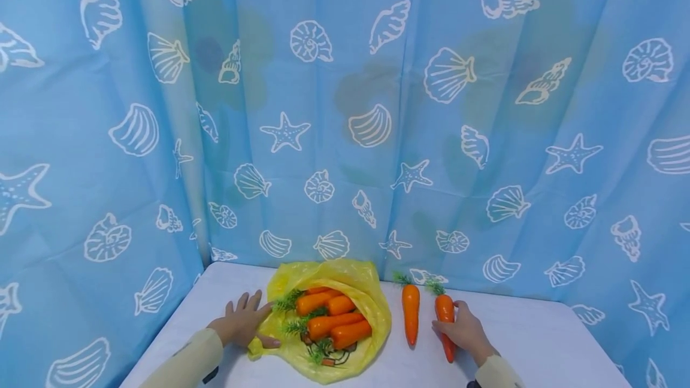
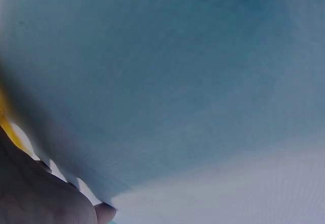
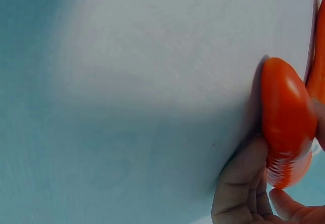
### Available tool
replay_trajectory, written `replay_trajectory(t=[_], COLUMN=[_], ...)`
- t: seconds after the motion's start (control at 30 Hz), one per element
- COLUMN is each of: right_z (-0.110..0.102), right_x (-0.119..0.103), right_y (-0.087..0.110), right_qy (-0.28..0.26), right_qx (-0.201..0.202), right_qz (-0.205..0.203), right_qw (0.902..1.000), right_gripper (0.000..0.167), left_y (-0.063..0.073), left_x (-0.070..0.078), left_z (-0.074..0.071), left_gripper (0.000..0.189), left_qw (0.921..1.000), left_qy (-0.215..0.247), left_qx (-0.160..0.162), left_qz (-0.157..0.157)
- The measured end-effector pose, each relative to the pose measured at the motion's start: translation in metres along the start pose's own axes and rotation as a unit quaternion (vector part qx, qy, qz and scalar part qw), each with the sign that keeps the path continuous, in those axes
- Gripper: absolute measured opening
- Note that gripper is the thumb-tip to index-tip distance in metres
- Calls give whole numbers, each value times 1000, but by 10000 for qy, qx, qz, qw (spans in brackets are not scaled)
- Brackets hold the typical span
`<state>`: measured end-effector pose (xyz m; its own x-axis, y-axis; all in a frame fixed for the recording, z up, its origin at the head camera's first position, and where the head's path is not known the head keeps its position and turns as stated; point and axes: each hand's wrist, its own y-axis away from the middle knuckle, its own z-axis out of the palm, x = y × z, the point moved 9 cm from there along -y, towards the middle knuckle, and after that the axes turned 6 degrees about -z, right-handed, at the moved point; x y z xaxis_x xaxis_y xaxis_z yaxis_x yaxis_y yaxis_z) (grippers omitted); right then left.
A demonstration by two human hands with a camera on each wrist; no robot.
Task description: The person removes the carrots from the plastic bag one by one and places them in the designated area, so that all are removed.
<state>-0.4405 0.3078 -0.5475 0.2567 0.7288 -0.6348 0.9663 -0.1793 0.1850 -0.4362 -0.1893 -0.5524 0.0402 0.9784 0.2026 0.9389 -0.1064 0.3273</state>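
Note:
My right hand (image 1: 468,329) grips a carrot (image 1: 445,310) with a green leafy top, thumb on one side and fingers on the other. The right wrist view shows the same carrot (image 3: 287,107) between thumb and fingers, on the white surface. Just left of it lies a second carrot (image 1: 411,310), apart from my hand. A yellow plastic bag (image 1: 380,310) lies with its mouth spread, holding several carrots (image 1: 336,323) with feathery greens. At the bag's left edge my left hand (image 1: 245,321) rests with fingers spread, its thumb touching the yellow plastic. Only part of that hand (image 2: 40,193) shows in the left wrist view.
Everything lies on a white table (image 1: 517,328). Blue curtains (image 1: 334,154) printed with white shells and starfish hang behind the table and along its left side. The bag sits left of the two loose carrots, near the table's back edge.

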Motion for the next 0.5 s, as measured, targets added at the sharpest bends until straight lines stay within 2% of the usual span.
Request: replay_trajectory(t=[0.33, 0.5], right_z=[-1, 2], right_x=[0, 1], right_y=[-3, -3], right_qy=[15, -72], right_qx=[-11, -33], right_qz=[-13, 27], right_qw=[10000, 10000], right_gripper=[95, 91], left_y=[-2, -2], left_x=[0, -2], left_z=[1, 3], left_gripper=[109, 111], left_qw=[10000, 10000], left_qy=[6, 31], left_qx=[82, 26], left_qz=[-5, -59])
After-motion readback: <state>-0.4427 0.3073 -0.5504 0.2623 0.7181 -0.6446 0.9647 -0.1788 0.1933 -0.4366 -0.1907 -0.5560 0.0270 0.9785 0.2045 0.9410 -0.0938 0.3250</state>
